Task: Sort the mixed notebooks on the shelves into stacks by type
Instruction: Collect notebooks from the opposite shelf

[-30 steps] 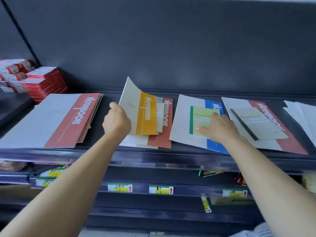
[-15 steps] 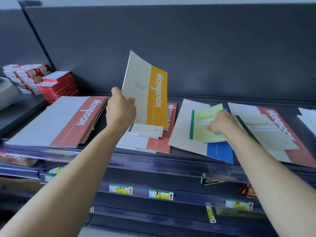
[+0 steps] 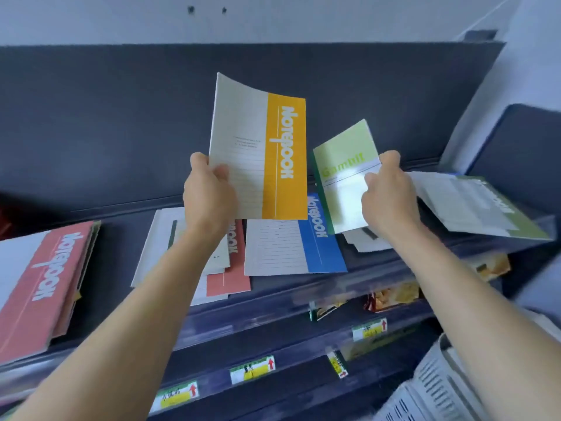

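Note:
My left hand [image 3: 209,196] grips a large notebook with a yellow band [image 3: 258,147] by its lower left edge and holds it upright above the shelf. My right hand [image 3: 388,196] grips a small light-green "Gambit" notebook [image 3: 343,177] by its right edge, lifted off the shelf beside the yellow one. Below them on the dark shelf [image 3: 273,293] lie a blue-banded notebook [image 3: 294,247], a red-banded notebook [image 3: 230,275] with a small pale notebook on it, a stack of red-banded notebooks [image 3: 45,281] at the left and a green-banded notebook [image 3: 479,208] at the right.
Small pale notebooks [image 3: 364,241] lie under my right hand. Lower shelves carry yellow price tags [image 3: 252,369] and snack packets [image 3: 391,296]. A white plastic basket [image 3: 449,387] stands at the bottom right. The dark back panel [image 3: 121,117] rises behind the shelf.
Both hands have risen: the yellow-banded notebook went higher, and the green Gambit notebook was lifted clear off the blue-banded notebook. The view swung to the right.

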`<state>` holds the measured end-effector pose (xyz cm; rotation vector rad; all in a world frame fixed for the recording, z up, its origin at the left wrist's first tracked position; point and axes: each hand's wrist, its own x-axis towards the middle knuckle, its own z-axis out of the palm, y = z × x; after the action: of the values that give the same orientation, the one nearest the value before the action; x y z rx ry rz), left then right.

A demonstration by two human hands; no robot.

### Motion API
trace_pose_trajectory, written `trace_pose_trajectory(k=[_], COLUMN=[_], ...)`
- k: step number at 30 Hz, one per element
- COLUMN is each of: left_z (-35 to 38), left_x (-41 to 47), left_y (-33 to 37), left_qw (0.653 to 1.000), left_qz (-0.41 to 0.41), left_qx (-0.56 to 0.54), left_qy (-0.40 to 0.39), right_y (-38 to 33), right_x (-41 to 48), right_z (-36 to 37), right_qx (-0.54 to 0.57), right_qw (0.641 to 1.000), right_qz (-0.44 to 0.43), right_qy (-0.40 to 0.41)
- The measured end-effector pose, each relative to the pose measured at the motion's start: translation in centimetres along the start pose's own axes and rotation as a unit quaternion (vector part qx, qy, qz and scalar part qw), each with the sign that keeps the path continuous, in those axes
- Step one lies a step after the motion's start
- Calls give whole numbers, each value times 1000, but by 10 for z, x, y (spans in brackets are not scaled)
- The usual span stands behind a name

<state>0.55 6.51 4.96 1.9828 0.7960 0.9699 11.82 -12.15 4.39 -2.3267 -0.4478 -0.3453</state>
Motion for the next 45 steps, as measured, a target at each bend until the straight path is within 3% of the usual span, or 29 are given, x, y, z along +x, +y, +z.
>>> trace_pose_trajectory(k=[8, 15, 23, 30, 36, 42, 45], left_z=[47, 100, 152, 202, 224, 230, 233], left_x=[-51, -155, -299, -403, -439, -440, -443], left_y=[35, 102, 171, 214, 216, 216, 222], left_qw=[978, 916, 856, 870, 888, 889, 885], left_qz=[102, 183, 218, 218, 186, 165, 180], left_qx=[-83, -166, -192, -135, -104, -93, -80], left_qy=[-163, -317, -427, -421, -408, -417, -421], right_y=[44, 108, 187, 288, 357, 401, 413], right_x=[-83, -180, -283, -316, -318, -314, -317], right_z=[-79, -180, -289, -351, -349, -343, -343], right_qx=[-63, -149, -174, -89, -29, -55, -132], right_qw=[980, 924, 861, 859, 870, 855, 848], right_qz=[116, 240, 340, 409, 447, 488, 493], right_qy=[151, 257, 335, 296, 209, 168, 145])
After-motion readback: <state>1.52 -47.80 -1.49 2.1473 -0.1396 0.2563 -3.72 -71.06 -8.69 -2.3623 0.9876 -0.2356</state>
